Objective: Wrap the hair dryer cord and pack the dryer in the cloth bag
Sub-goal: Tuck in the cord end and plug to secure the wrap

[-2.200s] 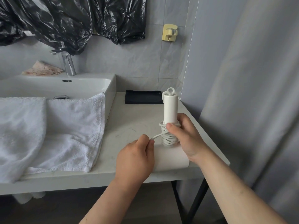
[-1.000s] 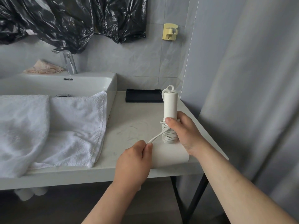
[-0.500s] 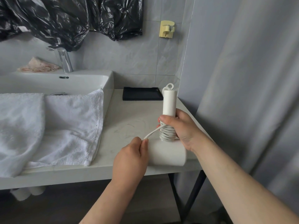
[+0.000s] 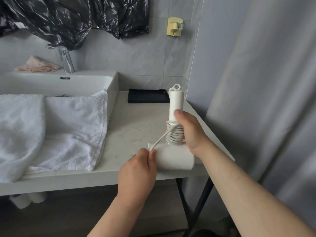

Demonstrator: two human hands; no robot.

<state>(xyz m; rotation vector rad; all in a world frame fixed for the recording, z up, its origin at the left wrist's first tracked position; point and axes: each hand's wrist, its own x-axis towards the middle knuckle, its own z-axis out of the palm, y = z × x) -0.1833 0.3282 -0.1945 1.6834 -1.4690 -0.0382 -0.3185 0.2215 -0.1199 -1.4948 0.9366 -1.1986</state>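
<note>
At the right end of a pale stone counter beside a white sink, a plain white hair dryer rests with its barrel lying near the front edge and its handle standing upright, a hanging loop at the top. The cord is wound in many turns round the lower part of the handle, and one free strand runs down and to the left from the coil. The left hand pinches that strand between thumb and forefinger just in front of the barrel, holding it taut. The right hand grips the handle from the right, fingers curled behind it. Half a second ago the right thumb pressed on the top turn of the coil; now it lies higher, on the bare handle above the cord, and the strand crosses the coil more steeply. The left hand has hardly shifted. A flat black item lies at the back of the counter, behind the dryer; whether it is the cloth bag cannot be told. A white towel hangs over the sink's front rim onto the counter, and a chrome faucet stands behind the basin beside a pinkish cloth. Black plastic bags hang on the grey tiled wall near a yellow hook. A grey curtain fills the right side, and black metal legs carry the counter.
</note>
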